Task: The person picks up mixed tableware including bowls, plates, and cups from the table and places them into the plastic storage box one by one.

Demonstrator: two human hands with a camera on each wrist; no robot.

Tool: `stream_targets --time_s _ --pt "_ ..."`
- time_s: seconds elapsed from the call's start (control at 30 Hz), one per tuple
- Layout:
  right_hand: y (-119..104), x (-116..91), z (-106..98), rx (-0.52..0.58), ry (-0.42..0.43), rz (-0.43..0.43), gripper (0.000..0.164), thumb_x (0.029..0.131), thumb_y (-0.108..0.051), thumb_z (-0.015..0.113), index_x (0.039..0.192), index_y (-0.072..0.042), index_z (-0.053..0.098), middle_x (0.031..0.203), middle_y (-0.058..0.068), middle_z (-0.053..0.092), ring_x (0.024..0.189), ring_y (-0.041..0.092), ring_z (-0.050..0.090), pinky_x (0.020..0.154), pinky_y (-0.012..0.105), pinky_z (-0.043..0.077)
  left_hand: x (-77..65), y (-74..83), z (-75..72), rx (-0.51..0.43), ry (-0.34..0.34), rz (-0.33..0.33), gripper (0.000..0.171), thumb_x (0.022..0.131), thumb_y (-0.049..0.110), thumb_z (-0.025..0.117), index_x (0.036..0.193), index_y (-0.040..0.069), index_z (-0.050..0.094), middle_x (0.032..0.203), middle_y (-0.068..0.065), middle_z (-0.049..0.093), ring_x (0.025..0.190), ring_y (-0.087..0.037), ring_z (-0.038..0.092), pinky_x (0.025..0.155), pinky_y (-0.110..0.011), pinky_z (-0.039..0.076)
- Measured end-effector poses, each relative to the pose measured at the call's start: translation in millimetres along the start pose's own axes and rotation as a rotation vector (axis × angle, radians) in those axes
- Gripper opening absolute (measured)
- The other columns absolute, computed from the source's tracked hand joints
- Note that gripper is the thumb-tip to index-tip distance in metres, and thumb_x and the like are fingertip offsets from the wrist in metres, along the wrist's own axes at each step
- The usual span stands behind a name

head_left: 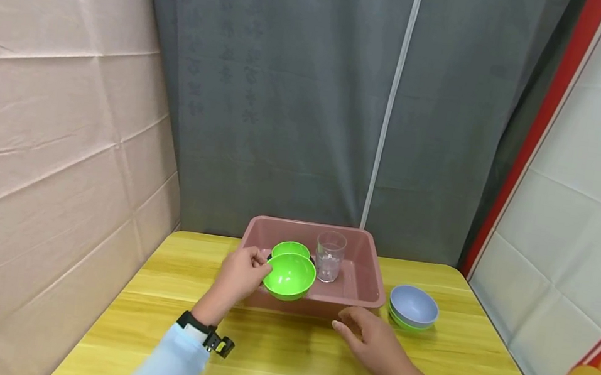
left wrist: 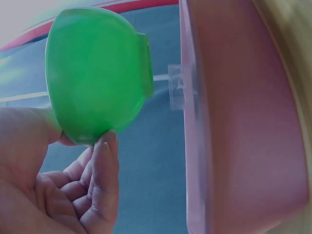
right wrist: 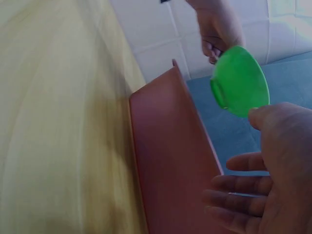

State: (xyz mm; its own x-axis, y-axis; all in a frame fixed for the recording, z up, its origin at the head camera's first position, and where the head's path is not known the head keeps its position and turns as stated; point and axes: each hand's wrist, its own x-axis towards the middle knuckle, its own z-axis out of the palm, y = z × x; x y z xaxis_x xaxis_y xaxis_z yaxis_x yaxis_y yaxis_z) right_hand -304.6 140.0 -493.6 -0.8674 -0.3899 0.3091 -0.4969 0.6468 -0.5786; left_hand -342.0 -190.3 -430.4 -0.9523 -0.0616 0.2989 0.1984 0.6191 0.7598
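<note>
My left hand pinches a green bowl by its left rim, thumb and fingertips on the wall. In the left wrist view the held bowl is seen from its side, its foot towards the pink basin. It hangs above the near rim of the basin in the head view. My right hand is held over the table in front of the basin, its fingers loosely bent with nothing between them. Inside the basin are a second green bowl and a clear glass.
On the table, right of the basin, a blue bowl sits in a green bowl. A grey curtain hangs behind, and pale cloth walls stand at both sides.
</note>
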Motion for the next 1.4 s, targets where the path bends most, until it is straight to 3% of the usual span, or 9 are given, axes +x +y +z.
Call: stream_targets --time_s 0.23,0.4,0.57,0.83,0.97,1.07,1.17,1.27,1.4 --pt "9.5 -7.4 5.8 -0.106 -0.087 -0.072 0.041 0.109 -0.049 0.069 0.131 -0.014 0.075 0.128 0.000 0.074 0.119 0.022 0.071 0.102 0.053 0.059 35.1 -3.5 -2.5 0.062 -0.008 -0.030 0.013 0.100 0.020 0.072 0.093 0.011 0.071 0.076 -0.004 0.066 0.065 -0.021 0.061 0.058 -0.032 0.047" --pt "12.2 -10.2 8.2 -0.131 -0.137 -0.069 0.051 0.109 -0.061 0.062 0.132 -0.017 0.074 0.130 0.001 0.074 0.121 0.020 0.069 0.104 0.054 0.058 64.6 -10.0 2.8 0.123 -0.006 -0.053 0.021 0.102 0.023 0.071 0.085 0.011 0.071 0.078 -0.005 0.066 0.069 -0.021 0.063 0.060 -0.031 0.047" --pt "14.8 -14.0 9.5 -0.136 -0.149 -0.047 0.060 0.107 -0.070 0.056 0.133 -0.018 0.074 0.130 0.001 0.073 0.122 0.021 0.068 0.105 0.055 0.058 91.0 -14.8 15.2 0.097 -0.023 -0.115 0.025 0.103 0.023 0.071 0.082 0.012 0.071 0.079 -0.005 0.068 0.072 -0.022 0.066 0.060 -0.032 0.050" --pt "20.5 -18.6 12.1 -0.134 -0.149 -0.048 0.053 0.109 -0.064 0.060 0.133 -0.018 0.074 0.130 0.000 0.072 0.121 0.019 0.068 0.104 0.054 0.058 122.4 -19.6 29.6 0.118 -0.065 -0.188 0.039 0.100 0.013 0.069 0.062 0.011 0.061 0.058 0.000 0.058 0.055 -0.018 0.062 0.054 -0.028 0.048" --pt "20.7 -21.3 12.3 -0.129 -0.160 -0.049 0.044 0.109 -0.055 0.065 0.132 -0.018 0.074 0.128 -0.002 0.072 0.118 0.021 0.069 0.102 0.053 0.059 132.7 -27.7 33.2 0.115 -0.082 -0.246 0.012 0.099 0.007 0.068 0.095 -0.002 0.075 0.063 -0.005 0.064 0.052 -0.014 0.062 0.050 -0.025 0.048" --pt "21.3 -23.2 12.0 -0.130 -0.152 -0.068 0.039 0.109 -0.049 0.069 0.130 -0.017 0.074 0.124 -0.001 0.072 0.114 0.023 0.070 0.099 0.052 0.060 138.3 -34.9 35.7 0.095 -0.093 -0.306 0.037 0.100 0.006 0.066 0.135 -0.004 0.069 0.079 -0.015 0.075 0.054 -0.015 0.066 0.050 -0.025 0.048" --pt "22.7 -24.8 12.7 -0.140 -0.145 -0.089 0.037 0.109 -0.047 0.070 0.129 -0.016 0.074 0.123 -0.001 0.072 0.113 0.024 0.070 0.098 0.051 0.060 141.6 -42.2 38.0 0.075 -0.087 -0.334 0.056 0.097 0.002 0.066 0.153 -0.001 0.059 0.092 -0.020 0.077 0.058 -0.019 0.070 0.048 -0.026 0.048" --pt "24.3 -25.9 14.0 -0.150 -0.152 -0.084 0.037 0.110 -0.046 0.069 0.130 -0.016 0.074 0.124 -0.001 0.072 0.114 0.022 0.070 0.099 0.052 0.060 142.6 -47.6 40.4 0.070 -0.095 -0.349 0.045 0.092 -0.002 0.067 0.137 -0.006 0.070 0.089 -0.022 0.076 0.055 -0.020 0.068 0.046 -0.026 0.048" --pt "25.9 -26.8 15.3 -0.152 -0.163 -0.066 0.038 0.110 -0.047 0.069 0.131 -0.016 0.075 0.125 -0.001 0.072 0.114 0.022 0.070 0.099 0.053 0.060 143.0 -51.3 42.9 0.125 -0.133 -0.352 0.017 0.092 -0.002 0.065 0.099 -0.009 0.079 0.070 -0.015 0.074 0.045 -0.014 0.062 0.042 -0.024 0.047"
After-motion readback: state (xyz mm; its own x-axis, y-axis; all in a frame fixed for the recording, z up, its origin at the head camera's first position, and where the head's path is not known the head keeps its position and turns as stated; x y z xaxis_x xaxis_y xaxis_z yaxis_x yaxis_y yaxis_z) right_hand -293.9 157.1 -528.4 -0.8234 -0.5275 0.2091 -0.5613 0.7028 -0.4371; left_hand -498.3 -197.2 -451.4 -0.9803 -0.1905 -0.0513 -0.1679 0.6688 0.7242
